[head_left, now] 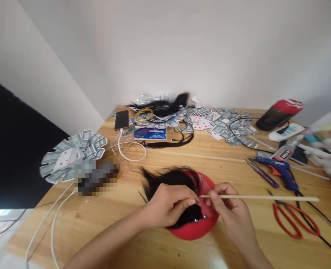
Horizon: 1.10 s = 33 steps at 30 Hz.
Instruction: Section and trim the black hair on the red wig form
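Observation:
A round red base (195,231) lies on the table in front of me, partly covered by a bundle of black hair (156,177). Small shiny round studs (205,216) sit on its surface. My left hand (171,203) rests over the hair, thumb and fingers pinched together near the middle of the base; what is between the fingertips is too small to make out. In my right hand (229,205), at the base's right edge, is a thin wooden stick (277,198). Its narrow tip points left, close to my left fingertips.
Red-handled scissors (288,220), purple snips (263,173) and a blue glue gun (283,172) lie at right. Playing cards (201,122), a phone (122,120) and more black hair (159,106) are at the back. A fanned card ring (46,158) and white cable (53,228) are at left.

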### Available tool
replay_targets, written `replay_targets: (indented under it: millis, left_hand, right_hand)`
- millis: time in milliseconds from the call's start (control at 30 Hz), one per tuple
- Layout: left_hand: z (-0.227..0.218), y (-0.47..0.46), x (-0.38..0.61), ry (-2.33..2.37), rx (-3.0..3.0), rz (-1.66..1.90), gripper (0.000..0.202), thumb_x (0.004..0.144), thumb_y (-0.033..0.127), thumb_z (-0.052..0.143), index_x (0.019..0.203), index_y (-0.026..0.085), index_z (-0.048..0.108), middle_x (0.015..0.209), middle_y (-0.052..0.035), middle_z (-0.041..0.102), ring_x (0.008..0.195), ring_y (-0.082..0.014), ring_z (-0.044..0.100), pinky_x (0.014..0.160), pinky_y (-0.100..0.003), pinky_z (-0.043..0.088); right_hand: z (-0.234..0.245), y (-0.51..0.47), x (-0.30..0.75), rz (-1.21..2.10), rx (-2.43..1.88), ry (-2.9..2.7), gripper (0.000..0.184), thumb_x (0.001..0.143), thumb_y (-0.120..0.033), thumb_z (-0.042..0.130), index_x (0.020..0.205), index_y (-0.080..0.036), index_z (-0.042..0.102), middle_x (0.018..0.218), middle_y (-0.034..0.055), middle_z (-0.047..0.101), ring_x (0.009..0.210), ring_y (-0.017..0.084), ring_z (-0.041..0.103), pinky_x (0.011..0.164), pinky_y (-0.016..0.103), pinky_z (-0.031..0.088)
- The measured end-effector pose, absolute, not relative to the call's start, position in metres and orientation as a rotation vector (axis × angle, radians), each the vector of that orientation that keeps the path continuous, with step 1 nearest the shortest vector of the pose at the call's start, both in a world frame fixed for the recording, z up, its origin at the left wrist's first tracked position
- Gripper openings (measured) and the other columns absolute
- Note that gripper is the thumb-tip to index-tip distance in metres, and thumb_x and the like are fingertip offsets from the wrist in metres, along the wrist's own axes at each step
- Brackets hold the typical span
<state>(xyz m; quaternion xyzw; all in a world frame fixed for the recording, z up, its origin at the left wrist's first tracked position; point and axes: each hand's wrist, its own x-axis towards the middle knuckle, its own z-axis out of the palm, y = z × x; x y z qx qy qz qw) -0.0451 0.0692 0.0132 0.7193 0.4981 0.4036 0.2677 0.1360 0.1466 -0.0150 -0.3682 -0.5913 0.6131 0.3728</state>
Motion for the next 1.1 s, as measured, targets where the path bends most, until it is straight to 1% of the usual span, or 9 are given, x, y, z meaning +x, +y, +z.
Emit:
replay_targets:
  millis: [133,267,467,633,733,967,1100]
  left_hand:
    - [0.011,0.070,-0.046,1.321,1.857,1.107,0.023,0.100,0.018,0.044,0.096,0.014,0.066,0.092,-0.0072,0.074,0.085,-0.0149,0.069,0.077,-0.022,0.049]
    - [0.009,0.071,-0.047,1.327,1.823,1.111,0.022,0.100,0.017,0.044,0.094,0.015,0.065,0.089,-0.0059,0.072,0.080,-0.0137,0.066,0.073,-0.021,0.047]
    - [0.008,0.069,-0.047,1.334,1.781,1.096,0.020,0.100,0.016,0.045,0.094,0.016,0.064,0.089,-0.0052,0.070,0.082,-0.0139,0.066,0.074,-0.021,0.046]
    - [0.008,0.069,-0.047,1.349,1.751,1.096,0.019,0.100,0.016,0.046,0.095,0.017,0.064,0.090,-0.0042,0.070,0.083,-0.0127,0.066,0.075,-0.020,0.046]
    - [0.009,0.069,-0.046,1.361,1.734,1.103,0.018,0.100,0.016,0.047,0.095,0.017,0.064,0.090,-0.0036,0.070,0.083,-0.0120,0.066,0.075,-0.019,0.046]
    - [0.013,0.070,-0.045,1.370,1.708,1.096,0.019,0.099,0.015,0.047,0.093,0.017,0.065,0.089,-0.0044,0.071,0.082,-0.0128,0.067,0.074,-0.019,0.047]
    - [0.013,0.069,-0.047,1.358,1.690,1.092,0.020,0.100,0.015,0.047,0.095,0.018,0.065,0.089,-0.0037,0.071,0.083,-0.0124,0.067,0.075,-0.019,0.047]
  right_hand:
    - [-0.021,0.143,0.136,1.498,-0.892,-1.507,0.026,0.091,-0.042,0.067,0.077,-0.022,0.059,0.066,-0.0002,0.065,0.059,0.015,0.061,0.053,0.022,0.048]
    - [-0.026,0.135,0.133,1.404,-0.818,-1.493,0.022,0.096,-0.037,0.062,0.079,-0.024,0.056,0.072,-0.0016,0.060,0.066,0.014,0.060,0.059,0.023,0.048]
    - [-0.034,0.134,0.132,1.270,-0.699,-1.587,0.015,0.098,-0.030,0.059,0.085,-0.026,0.054,0.074,-0.0020,0.061,0.062,0.013,0.057,0.053,0.023,0.045]
    - [-0.044,0.132,0.134,1.153,-0.676,-1.626,0.010,0.098,-0.025,0.058,0.089,-0.025,0.055,0.082,0.0001,0.064,0.069,0.013,0.061,0.056,0.023,0.046]
    - [-0.047,0.131,0.135,1.105,-0.658,-1.644,0.009,0.098,-0.023,0.057,0.090,-0.025,0.055,0.084,0.0009,0.065,0.068,0.014,0.061,0.055,0.023,0.046]
    - [-0.044,0.131,0.132,1.050,-0.665,-1.652,0.010,0.097,-0.021,0.058,0.088,-0.025,0.056,0.080,0.0014,0.067,0.065,0.015,0.063,0.054,0.027,0.047]
    - [-0.042,0.129,0.131,1.042,-0.690,-1.627,0.011,0.094,-0.017,0.061,0.088,-0.025,0.056,0.077,0.0016,0.068,0.065,0.017,0.065,0.049,0.026,0.047]
